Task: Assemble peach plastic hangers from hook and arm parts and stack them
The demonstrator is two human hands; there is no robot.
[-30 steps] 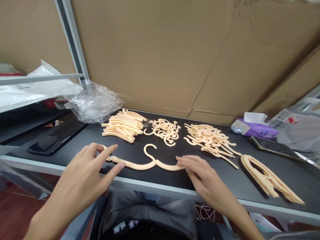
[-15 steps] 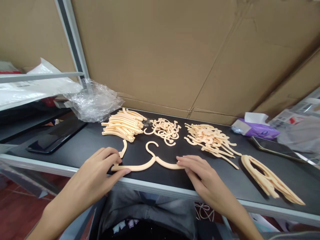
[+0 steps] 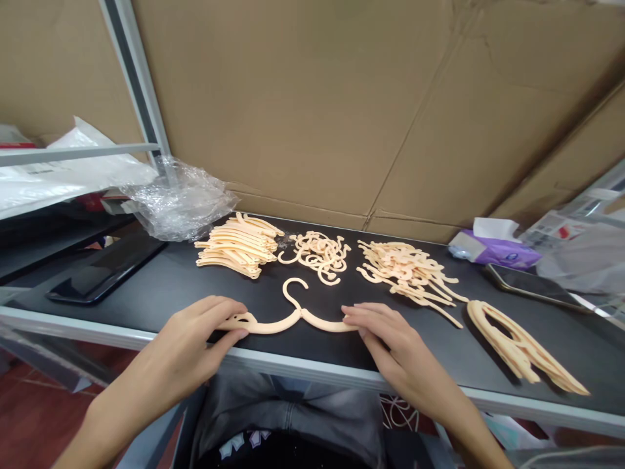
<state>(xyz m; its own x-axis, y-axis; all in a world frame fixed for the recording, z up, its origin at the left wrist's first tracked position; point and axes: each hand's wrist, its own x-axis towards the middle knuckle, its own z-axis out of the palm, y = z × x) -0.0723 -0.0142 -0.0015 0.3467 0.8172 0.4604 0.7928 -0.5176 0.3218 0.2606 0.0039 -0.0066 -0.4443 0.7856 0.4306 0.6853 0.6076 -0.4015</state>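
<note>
A cream plastic clothes hanger [image 3: 277, 326] lies on the black tabletop close to the front edge, its hook pointing away from me. My left hand [image 3: 208, 332] pinches the end of the hanger's left arm between thumb and fingers. A smaller curved piece with a slot [image 3: 247, 319] lies along that arm, its outer part hidden under my fingers. On the other side, the fingers and thumb of my right hand [image 3: 383, 332] close on the tip of the right arm.
Behind the hanger lie stacked hanger arms [image 3: 239, 244], loose hooks [image 3: 322, 251] and a pile of slender parts [image 3: 405, 267]. Folded hangers [image 3: 522, 345] rest at the right, near a phone [image 3: 541, 286] and purple tissue pack [image 3: 502, 247]. A black tray-like object [image 3: 102, 270] lies left.
The small curved piece stood out behind the left arm and has swung down along it. My left fingers have closed over it. My right hand stays on the right arm.
</note>
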